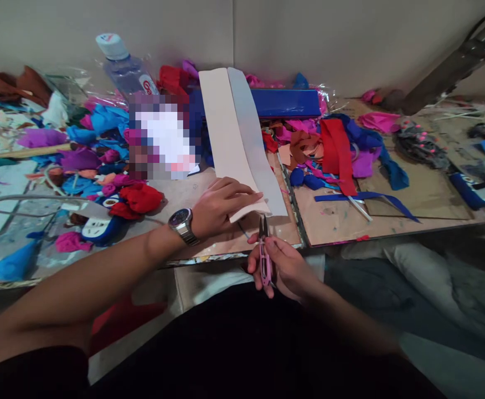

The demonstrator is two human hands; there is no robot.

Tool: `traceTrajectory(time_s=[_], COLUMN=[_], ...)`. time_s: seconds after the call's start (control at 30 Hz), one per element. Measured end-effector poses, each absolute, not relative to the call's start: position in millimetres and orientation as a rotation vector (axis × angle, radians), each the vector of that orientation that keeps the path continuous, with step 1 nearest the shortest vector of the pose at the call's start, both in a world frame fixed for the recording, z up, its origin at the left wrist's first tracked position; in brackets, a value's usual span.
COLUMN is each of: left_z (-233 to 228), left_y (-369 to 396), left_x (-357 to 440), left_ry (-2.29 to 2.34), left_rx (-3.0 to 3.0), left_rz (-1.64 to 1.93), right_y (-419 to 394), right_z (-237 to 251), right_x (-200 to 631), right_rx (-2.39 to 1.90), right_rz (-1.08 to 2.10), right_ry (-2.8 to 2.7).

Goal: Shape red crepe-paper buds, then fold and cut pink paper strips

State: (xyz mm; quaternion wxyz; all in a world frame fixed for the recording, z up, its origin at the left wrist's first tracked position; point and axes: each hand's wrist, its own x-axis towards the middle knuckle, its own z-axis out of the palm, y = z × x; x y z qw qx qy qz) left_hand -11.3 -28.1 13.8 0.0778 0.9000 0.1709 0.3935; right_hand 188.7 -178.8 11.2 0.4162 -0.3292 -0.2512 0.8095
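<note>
My left hand (220,205), with a wristwatch (182,224) on the wrist, lies flat on the near end of a long cream sheet (223,130) that runs away across the board. A grey strip (253,138) lies along the sheet's right side. My right hand (284,269) grips small pink-handled snips (264,252), blades pointing up at the near edge of the sheet and strip, just right of my left fingertips.
Piles of coloured felt scraps (101,144) cover the left of the cardboard work board (342,221). More red, blue and pink scraps (338,147) lie to the right. A water bottle (124,66) and a blue box (286,102) stand at the back by the wall.
</note>
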Motion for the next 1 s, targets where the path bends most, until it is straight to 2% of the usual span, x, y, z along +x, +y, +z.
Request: traceTrajectory(time_s=[0.4, 0.77, 1.0], left_z=[19.8, 16.1, 28.9], left_y=[-32.1, -35.5, -36.0], left_x=[-12.8, -9.4, -15.6], left_ry=[0.391, 0.427, 0.343], left_rx=[2.668, 2.713, 2.883], left_rz=[1.088, 1.200, 1.131], right_y=[-179.7, -180.0, -181.3], right_z=[15.0, 16.8, 19.1], right_x=[187.4, 186.6, 189.3], right_rx=[-0.847, -0.884, -0.892], right_rz=[2.009, 1.974, 1.959], right_ry=[-0.558, -0.583, -0.536])
